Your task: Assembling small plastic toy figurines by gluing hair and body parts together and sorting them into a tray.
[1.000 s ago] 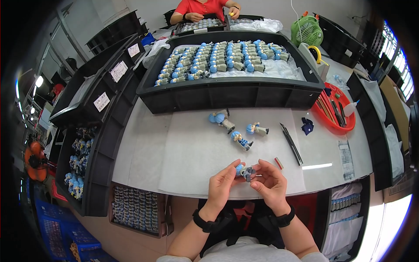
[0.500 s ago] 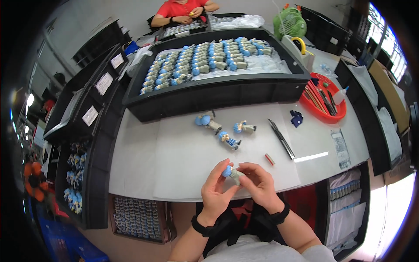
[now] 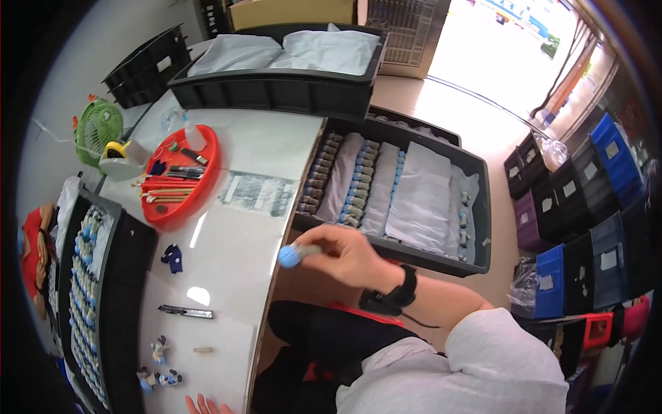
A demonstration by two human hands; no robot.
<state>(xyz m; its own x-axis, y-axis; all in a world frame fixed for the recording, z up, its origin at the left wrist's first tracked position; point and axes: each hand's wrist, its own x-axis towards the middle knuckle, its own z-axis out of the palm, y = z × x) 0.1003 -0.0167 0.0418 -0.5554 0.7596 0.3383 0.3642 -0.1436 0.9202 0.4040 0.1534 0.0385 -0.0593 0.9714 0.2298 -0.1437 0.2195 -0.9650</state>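
Note:
My right hand [image 3: 348, 257] pinches a small figurine [image 3: 289, 256] with a round blue head and a greyish body, out past the table's edge beside the crate of figurines. The fingers cover most of its body. Only the fingertips of my left hand [image 3: 205, 406] show at the bottom of the picture, stretched apart over the tabletop [image 3: 231, 290] with nothing in them. Several loose figurines [image 3: 159, 350] lie on the table near it. Close by are a small stick-like piece [image 3: 203, 350] and a dark utility knife [image 3: 186, 312].
A black crate [image 3: 441, 261] holds rows of figurines between white sheets, low beside the table. On the table stand a red tray [image 3: 214, 162] of pencils and tools, dark blue pieces [image 3: 172, 259], a tape dispenser [image 3: 124, 162], a green fan [image 3: 100, 127] and another figurine crate [image 3: 127, 241].
The view has swung to the right, toward the floor crate and doorway. My left hand has let go of the figurine; my right hand has carried it off to the right.

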